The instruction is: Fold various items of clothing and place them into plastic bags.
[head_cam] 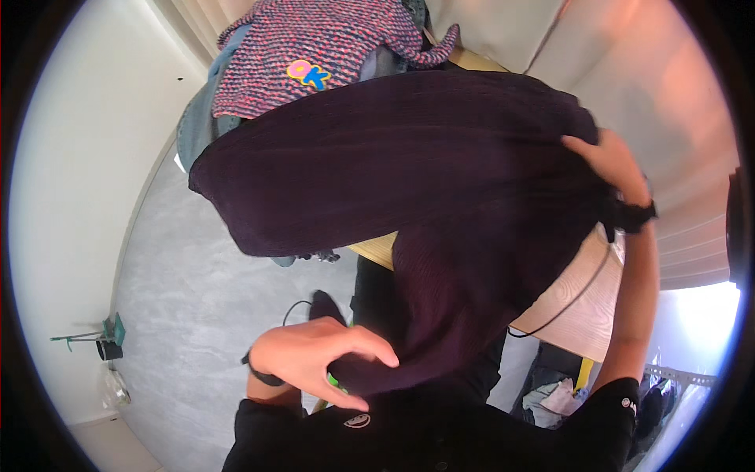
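A dark purple, finely crinkled garment [377, 159], which looks like a pair of trousers, spreads across the middle over a wooden table. One leg stretches to the left; the other [436, 318] hangs down towards my body. At the upper right, my right hand [616, 168] grips the garment's broad end, thumb on top and the other fingers hidden. Close to the end of the lower leg is my left hand [321, 360], its thumb and forefinger wide apart around the cloth without pinching it. Both wrists wear black bands.
A pink-and-navy knit garment with a letter patch [318, 41] lies on denim clothes [197, 130] behind. Pale wood tabletop [581, 289] shows at right, with a black cable [566, 310] across it. A dustpan [118, 330] stands by the left wall; crumpled cloth [548, 401] lies below the table.
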Motion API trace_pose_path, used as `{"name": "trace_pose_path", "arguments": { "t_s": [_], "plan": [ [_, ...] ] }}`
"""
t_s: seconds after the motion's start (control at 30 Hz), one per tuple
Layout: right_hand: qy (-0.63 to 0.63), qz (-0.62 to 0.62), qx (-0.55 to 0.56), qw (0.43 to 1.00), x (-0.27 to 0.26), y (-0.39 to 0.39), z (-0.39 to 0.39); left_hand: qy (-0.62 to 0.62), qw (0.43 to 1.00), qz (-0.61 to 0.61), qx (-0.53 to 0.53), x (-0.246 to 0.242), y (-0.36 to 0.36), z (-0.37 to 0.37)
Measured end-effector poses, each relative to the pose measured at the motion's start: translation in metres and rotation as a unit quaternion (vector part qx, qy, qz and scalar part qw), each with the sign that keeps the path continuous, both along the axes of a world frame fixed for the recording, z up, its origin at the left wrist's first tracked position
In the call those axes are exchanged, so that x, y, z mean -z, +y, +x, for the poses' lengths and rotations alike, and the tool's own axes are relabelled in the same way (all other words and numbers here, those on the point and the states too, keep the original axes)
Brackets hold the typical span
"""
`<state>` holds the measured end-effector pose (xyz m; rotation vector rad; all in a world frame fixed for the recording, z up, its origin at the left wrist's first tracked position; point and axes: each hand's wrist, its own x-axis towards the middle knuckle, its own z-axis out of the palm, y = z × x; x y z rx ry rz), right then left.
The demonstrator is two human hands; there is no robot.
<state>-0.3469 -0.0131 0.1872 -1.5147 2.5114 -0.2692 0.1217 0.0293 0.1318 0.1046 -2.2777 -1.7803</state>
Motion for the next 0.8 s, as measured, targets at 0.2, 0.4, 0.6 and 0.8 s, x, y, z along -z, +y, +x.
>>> {"name": "trace_pose_path", "arguments": {
  "t_s": [0.2,0.4,0.6,0.8],
  "plan": [
    [0.093,-0.023,0.225,0.97,-0.05,0.108,-0.117,-0.144,0.936,-0.196,-0.254,0.0,-0.007,-0.028],
    [0.015,0.059,0.309,0.949,-0.017,0.204,-0.179,-0.249,0.877,-0.308,-0.271,0.037,-0.016,-0.074],
    [0.099,-0.031,0.283,0.953,0.107,0.275,-0.2,-0.262,0.867,-0.284,-0.314,0.064,0.006,-0.065],
    [-0.081,-0.069,0.38,0.919,0.12,0.366,-0.148,-0.257,0.867,-0.219,-0.366,0.07,0.024,-0.046]
  ]
}}
